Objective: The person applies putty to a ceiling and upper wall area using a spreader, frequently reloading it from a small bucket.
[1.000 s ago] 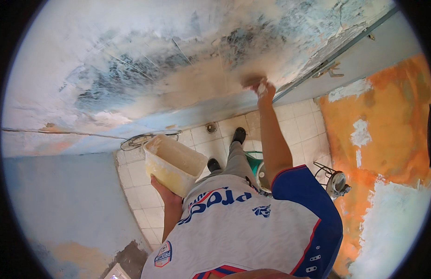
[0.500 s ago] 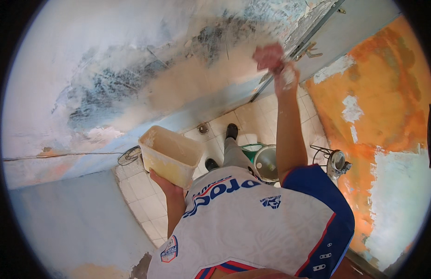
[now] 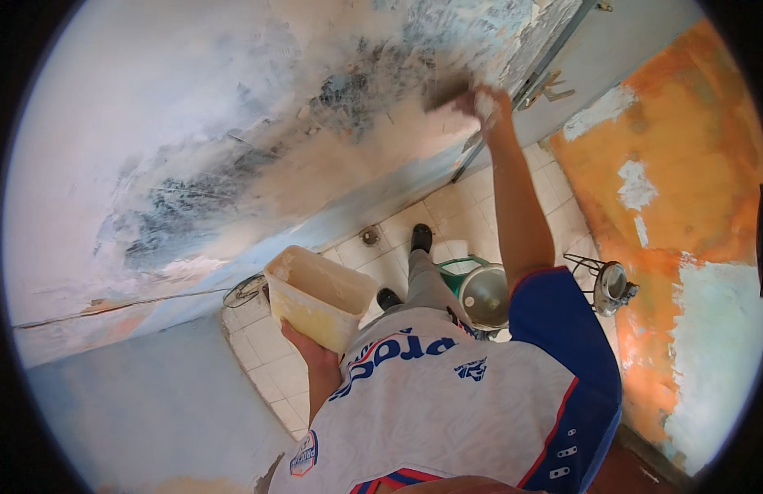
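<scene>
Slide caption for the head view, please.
Left hand supports a pale yellow tub while the right hand holds a flat tool at a patchy wall.

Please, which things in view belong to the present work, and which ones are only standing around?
In use:
- tub, held in the left hand
- flat tool, held in the right hand
- patchy wall, where that tool is

Probably just standing around, as neither hand touches them:
- green bucket
- lamp-like thing
</scene>
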`<act>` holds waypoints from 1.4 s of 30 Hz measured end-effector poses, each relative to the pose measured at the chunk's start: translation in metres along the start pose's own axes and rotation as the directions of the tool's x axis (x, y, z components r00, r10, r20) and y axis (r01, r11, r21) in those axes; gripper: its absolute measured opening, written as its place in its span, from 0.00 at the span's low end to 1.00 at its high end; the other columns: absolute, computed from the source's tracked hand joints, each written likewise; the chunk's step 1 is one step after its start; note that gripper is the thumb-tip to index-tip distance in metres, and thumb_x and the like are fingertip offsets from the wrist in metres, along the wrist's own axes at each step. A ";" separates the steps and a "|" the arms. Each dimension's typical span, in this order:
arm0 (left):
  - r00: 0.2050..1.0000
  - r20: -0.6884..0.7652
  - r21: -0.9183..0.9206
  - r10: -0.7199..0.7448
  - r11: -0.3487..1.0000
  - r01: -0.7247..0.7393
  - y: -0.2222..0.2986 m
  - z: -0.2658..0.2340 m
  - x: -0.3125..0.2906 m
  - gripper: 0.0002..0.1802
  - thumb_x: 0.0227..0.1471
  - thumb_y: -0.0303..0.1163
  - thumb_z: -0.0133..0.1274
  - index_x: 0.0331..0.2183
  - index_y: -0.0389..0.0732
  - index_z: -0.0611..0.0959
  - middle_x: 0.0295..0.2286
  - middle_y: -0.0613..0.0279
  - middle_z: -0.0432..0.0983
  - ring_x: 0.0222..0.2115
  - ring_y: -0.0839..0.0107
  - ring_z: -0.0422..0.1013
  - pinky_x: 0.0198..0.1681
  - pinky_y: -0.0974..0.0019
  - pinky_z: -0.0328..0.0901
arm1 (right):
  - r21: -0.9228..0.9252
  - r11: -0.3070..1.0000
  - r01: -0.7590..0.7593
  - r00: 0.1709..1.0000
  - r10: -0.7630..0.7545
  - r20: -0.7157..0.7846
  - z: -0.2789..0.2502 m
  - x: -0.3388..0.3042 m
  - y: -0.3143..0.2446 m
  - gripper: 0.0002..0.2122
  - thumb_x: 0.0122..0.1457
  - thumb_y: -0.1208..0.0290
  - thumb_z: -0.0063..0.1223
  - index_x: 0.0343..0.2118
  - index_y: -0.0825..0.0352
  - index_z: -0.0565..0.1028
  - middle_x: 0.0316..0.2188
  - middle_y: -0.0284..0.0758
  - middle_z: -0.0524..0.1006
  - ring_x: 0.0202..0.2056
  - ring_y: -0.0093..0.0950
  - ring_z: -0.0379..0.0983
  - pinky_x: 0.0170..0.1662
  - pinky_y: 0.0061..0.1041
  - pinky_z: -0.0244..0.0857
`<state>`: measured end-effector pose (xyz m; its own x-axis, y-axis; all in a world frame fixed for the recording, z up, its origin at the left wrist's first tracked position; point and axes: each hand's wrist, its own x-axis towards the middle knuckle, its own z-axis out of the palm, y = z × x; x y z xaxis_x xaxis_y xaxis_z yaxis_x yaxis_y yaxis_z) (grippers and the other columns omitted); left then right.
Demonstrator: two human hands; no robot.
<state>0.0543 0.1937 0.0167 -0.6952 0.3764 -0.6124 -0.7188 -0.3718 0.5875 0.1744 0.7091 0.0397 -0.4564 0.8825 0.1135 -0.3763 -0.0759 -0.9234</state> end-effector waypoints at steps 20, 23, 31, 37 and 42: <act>0.998 0.042 -0.121 0.052 0.992 -0.047 0.008 -0.050 0.000 0.36 0.62 0.60 0.29 0.62 0.47 0.61 0.59 0.58 0.62 0.58 0.56 0.61 0.60 0.53 0.59 | -0.115 0.992 -0.057 0.998 0.055 -0.021 0.088 -0.094 0.053 0.23 0.58 0.47 0.45 0.30 0.67 0.76 0.26 0.40 0.79 0.27 0.31 0.77 0.31 0.27 0.69; 0.995 0.036 -0.112 0.090 0.990 -0.085 0.017 -0.049 -0.010 0.37 0.62 0.60 0.29 0.62 0.47 0.60 0.59 0.58 0.61 0.59 0.57 0.60 0.60 0.52 0.59 | 0.277 0.939 0.206 0.977 -0.213 -0.003 0.132 -0.035 -0.007 0.15 0.57 0.58 0.48 0.32 0.68 0.74 0.24 0.37 0.76 0.25 0.30 0.73 0.32 0.34 0.71; 0.988 0.119 -0.177 0.102 0.981 -0.080 0.023 -0.050 0.005 0.37 0.61 0.60 0.30 0.62 0.46 0.60 0.60 0.58 0.59 0.59 0.57 0.59 0.60 0.52 0.59 | 0.177 0.902 0.394 0.919 -0.384 -0.086 0.211 -0.067 -0.197 0.10 0.63 0.71 0.42 0.30 0.71 0.73 0.24 0.39 0.77 0.23 0.28 0.72 0.29 0.27 0.66; 0.993 0.087 -0.144 0.081 0.987 -0.068 0.020 -0.037 0.014 0.37 0.61 0.60 0.30 0.62 0.47 0.61 0.59 0.58 0.60 0.59 0.57 0.59 0.60 0.52 0.59 | 0.130 0.982 0.135 0.991 -0.137 0.008 0.081 -0.111 -0.029 0.15 0.63 0.63 0.37 0.30 0.68 0.73 0.30 0.41 0.78 0.31 0.32 0.74 0.39 0.29 0.68; 0.999 -0.015 -0.001 0.039 0.999 -0.039 0.018 -0.032 0.005 0.37 0.61 0.61 0.29 0.62 0.47 0.61 0.59 0.59 0.62 0.58 0.56 0.60 0.59 0.51 0.59 | 0.001 0.999 -0.033 0.999 0.033 0.005 -0.066 -0.132 0.169 0.25 0.64 0.48 0.42 0.28 0.70 0.76 0.28 0.44 0.81 0.26 0.27 0.77 0.25 0.18 0.64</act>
<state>0.0378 0.1615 0.0070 -0.7227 0.3485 -0.5969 -0.6910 -0.3874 0.6103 0.2239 0.6105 -0.1553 -0.4725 0.8772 0.0852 -0.3623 -0.1052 -0.9261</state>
